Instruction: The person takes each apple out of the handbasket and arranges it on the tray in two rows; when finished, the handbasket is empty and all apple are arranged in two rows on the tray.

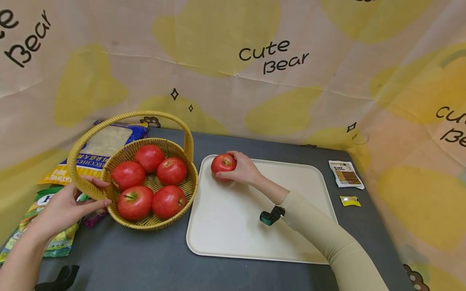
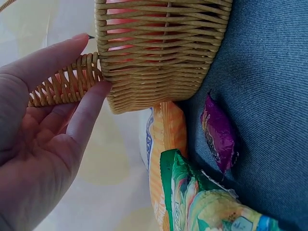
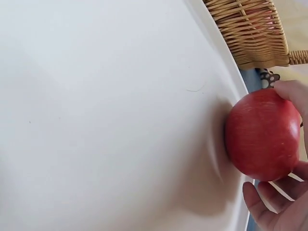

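A yellow wicker basket point(image 1: 153, 224) with a tall arched handle point(image 1: 136, 114) holds several red apples point(image 1: 135, 202). My left hand point(image 1: 60, 208) grips the lower end of that handle at the basket's left rim, thumb on one side and fingers on the other in the left wrist view. One more red apple point(image 1: 223, 163) is at the far left corner of a white tray point(image 1: 255, 242). Around it are the thumb and fingers of my right hand point(image 1: 241, 169). In the right wrist view the apple point(image 3: 262, 134) is close over the tray's edge, its shadow beside it.
Left of the basket lie a blue and yellow bag point(image 1: 105, 141), a green snack bag point(image 1: 60, 242) and a small purple packet point(image 2: 219, 132). A white and brown sachet point(image 1: 346, 174) and a small yellow packet point(image 1: 350, 201) lie right of the tray. Behind hangs a printed cloth point(image 1: 218, 52).
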Tool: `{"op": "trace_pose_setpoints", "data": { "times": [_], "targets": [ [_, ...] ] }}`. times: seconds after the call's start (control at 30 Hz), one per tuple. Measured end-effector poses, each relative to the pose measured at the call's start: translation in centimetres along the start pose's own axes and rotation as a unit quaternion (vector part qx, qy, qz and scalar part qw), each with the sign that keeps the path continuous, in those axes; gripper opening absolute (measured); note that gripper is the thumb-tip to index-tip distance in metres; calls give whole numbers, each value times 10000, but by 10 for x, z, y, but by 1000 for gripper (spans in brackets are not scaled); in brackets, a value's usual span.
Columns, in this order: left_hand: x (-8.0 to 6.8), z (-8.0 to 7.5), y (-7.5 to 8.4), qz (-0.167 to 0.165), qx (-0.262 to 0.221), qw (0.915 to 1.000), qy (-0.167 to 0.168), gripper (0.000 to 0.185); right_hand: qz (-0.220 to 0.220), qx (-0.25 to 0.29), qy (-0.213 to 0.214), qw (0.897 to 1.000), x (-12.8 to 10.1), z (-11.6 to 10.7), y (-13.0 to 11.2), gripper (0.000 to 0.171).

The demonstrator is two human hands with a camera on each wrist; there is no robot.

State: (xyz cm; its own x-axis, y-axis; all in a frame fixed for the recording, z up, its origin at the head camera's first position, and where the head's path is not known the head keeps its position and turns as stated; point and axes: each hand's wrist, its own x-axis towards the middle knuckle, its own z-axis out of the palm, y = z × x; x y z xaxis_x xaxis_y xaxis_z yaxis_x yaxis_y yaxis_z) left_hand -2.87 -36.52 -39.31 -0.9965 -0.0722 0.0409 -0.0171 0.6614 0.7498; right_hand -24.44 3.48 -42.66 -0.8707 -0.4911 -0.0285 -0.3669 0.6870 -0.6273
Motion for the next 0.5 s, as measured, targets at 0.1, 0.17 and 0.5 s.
{"op": "trace_pose_setpoints", "data": {
  "times": [0.1, 0.17, 0.5],
  "targets": [
    [0, -1, 0, -79, 13, 10000, -39, 40, -147, -68, 105, 9998, -1, -4, -1, 73],
    [-1, -1, 0, -77, -4, 10000, -33, 40, -367, -36, 309, 9988, -2, -8, -3, 63],
    [-1, 0, 0, 55, -55, 10000, 45, 40, -1515, 615, -10, 9865, -11, -19, -52, 14]
  ]
}}
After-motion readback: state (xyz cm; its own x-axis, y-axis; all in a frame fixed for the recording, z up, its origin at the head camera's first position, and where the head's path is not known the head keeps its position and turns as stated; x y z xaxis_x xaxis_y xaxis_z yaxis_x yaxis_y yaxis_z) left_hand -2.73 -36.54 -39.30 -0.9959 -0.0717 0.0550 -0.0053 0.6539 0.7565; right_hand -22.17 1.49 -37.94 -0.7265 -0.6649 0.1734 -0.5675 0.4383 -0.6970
